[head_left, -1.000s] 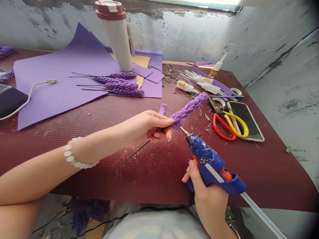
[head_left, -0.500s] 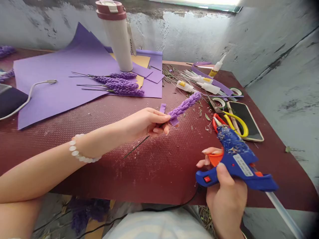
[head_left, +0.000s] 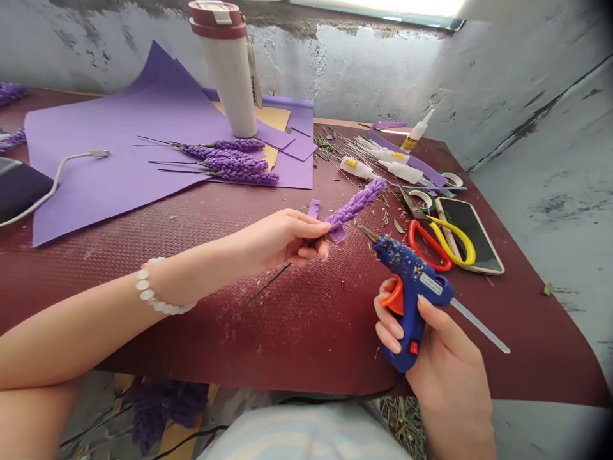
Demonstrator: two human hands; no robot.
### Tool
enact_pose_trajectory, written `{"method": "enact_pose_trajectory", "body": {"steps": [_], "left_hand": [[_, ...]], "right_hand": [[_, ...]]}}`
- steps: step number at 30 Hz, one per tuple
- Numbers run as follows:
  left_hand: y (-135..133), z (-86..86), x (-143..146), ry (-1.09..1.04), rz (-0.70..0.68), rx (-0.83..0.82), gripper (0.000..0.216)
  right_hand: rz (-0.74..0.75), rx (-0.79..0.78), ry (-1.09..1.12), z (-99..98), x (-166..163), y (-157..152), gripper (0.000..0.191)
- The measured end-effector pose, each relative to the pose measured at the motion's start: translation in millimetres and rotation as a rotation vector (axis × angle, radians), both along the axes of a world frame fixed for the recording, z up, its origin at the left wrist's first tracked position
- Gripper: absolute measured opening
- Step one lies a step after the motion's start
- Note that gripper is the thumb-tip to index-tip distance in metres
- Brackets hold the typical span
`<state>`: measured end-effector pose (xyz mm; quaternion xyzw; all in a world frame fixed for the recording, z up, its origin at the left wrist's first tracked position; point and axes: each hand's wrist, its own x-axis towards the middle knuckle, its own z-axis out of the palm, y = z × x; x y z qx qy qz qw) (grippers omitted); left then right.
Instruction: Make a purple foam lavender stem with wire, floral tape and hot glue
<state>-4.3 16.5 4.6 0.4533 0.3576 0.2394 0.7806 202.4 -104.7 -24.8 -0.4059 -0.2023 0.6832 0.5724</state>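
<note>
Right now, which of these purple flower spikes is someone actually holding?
The flower spike pinched in the left hand, near the glue gun. No hand touches the bunched spikes lying on the purple sheets.

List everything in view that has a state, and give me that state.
Left hand: closed on the flower spike
Flower spike: held, flap sticking out at its base
Right hand: wrapped around the glue gun
Glue gun: held, nozzle apart from the spike, glue stick protruding behind
Travel cup: upright, lid on
Scissors: lying down
Phone: lying flat, screen dark
White cable: visible plug unconnected
</note>
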Motion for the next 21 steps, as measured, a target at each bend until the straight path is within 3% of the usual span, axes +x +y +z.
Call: {"method": "enact_pose_trajectory", "body": {"steps": [21], "left_hand": [[-2,3.4,-1,0.077,0.017,0.106,0.032]], "right_hand": [[-0.028,-0.009,-0.292,-5.5,-16,-11,0.02]]}}
